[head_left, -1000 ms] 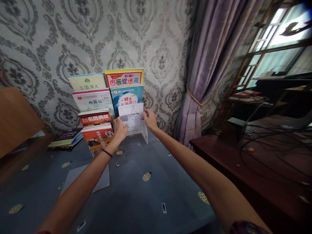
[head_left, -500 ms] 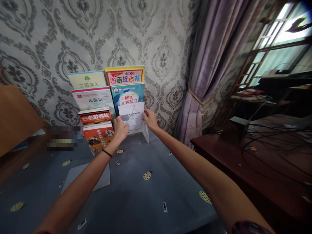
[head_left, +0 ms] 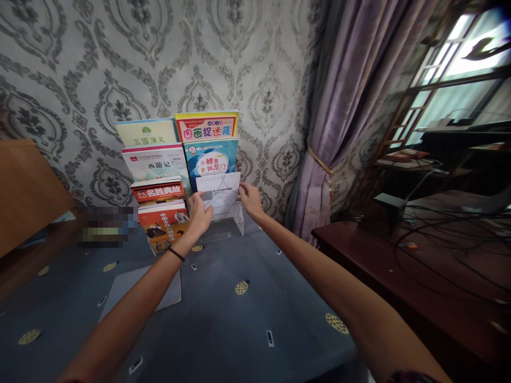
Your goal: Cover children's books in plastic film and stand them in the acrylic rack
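Observation:
A thin white booklet (head_left: 223, 199) with a grey block and dark print on its cover stands upright between my hands. My left hand (head_left: 199, 214) pinches its left edge, and my right hand (head_left: 250, 198) grips the right edge. Just behind it rises a blue picture book (head_left: 213, 155), its lower part hidden by the booklet. The booklet is at the front right tier of a clear stepped display stand (head_left: 239, 219). Farther back on that side is a yellow-and-red book (head_left: 207, 126).
To the left stand a pale green book (head_left: 147, 134), a white-and-pink book (head_left: 157, 164), a red book (head_left: 159, 192) and an orange book (head_left: 163, 223). A flat grey panel (head_left: 170, 290) lies on the patterned tablecloth (head_left: 215, 330). Cables tangle on the dark red table (head_left: 359, 255).
The white booklet has shifted slightly right and down, with both hands moving along with it. My view has also shifted a little. The other books stay in their places on the stand.

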Available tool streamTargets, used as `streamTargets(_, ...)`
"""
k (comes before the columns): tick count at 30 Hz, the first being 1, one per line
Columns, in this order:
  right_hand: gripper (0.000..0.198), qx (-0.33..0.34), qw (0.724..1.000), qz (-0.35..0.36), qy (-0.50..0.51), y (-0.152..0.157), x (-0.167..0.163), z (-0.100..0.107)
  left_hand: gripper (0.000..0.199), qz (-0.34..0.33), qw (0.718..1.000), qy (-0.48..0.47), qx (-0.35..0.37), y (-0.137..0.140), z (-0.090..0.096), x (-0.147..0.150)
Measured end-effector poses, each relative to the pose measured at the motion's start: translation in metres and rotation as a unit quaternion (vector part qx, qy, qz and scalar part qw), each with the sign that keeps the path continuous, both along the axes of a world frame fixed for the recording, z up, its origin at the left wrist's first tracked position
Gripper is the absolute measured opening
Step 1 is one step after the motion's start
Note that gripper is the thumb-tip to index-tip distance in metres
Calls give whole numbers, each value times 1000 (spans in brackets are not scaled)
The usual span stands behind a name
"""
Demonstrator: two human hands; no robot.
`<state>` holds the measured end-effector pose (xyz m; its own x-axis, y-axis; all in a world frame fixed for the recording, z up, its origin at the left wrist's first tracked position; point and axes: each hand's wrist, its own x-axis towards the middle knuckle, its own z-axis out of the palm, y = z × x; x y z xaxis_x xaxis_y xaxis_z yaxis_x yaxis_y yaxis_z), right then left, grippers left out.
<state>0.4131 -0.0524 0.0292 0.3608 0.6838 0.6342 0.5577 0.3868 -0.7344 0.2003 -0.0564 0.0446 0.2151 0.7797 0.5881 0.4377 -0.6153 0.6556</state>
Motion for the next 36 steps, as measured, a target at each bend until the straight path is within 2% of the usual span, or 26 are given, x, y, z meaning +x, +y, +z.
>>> streamTargets(12,35,4,998,24,52,-7,-1,-5,45,-37,999,-15,-6,-13,-5,-1)
streamTargets(17,37,12,996,4,87,-15,-1,-16,44,-94,995,25,16,-46,-29,-14)
streamTargets(20,37,12,994,-11,108,-30,-8,-31,43,-115,990,77,32,-71,-54,-34)
streamTargets(24,38,-4,991,-4,131,-60,-33,-65,37,-129,981,146,-1,-88,-84,-72)
streamTargets(27,41,-43,986,16,159,-80,-56,-96,31,-121,978,169,-30,-84,-100,-106)
streamTargets(30,44,-114,981,60,147,-93,-75,-121,27,-87,979,179,-37,-72,-111,-138)
streamTargets(33,36,-156,975,93,125,-98,-85,-132,26,-54,980,188,-37,-61,-117,-166)
streamTargets(36,25,-168,975,98,110,-99,-88,-132,26,-26,978,202,-37,-52,-119,-187)
